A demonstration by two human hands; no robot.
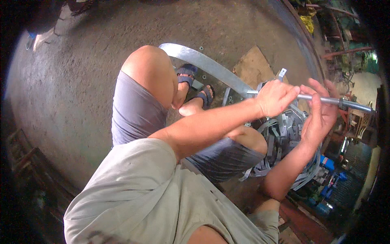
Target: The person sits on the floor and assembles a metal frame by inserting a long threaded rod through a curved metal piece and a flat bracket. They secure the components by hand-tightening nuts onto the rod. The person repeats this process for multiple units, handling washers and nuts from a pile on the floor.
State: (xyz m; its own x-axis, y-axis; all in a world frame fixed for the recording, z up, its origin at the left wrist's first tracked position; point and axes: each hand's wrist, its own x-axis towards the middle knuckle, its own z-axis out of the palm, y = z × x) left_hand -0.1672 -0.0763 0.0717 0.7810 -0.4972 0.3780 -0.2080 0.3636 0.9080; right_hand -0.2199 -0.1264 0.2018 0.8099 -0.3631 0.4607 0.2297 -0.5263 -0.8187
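- A slim metal rod (357, 105) is spanning the upper right of the frame.
- The left hand (278, 98) is clenching it; the right hand (320, 116), fingers loosely spread, is meeting it.
- It's probably feeling stiff, sturdy, slightly slippery; mid-length is offering the steadiest hold.

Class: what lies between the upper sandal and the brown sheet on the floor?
In the head view, the curved metal band runs between the upper sandal and the brown sheet; a small ring-like piece lies there too.
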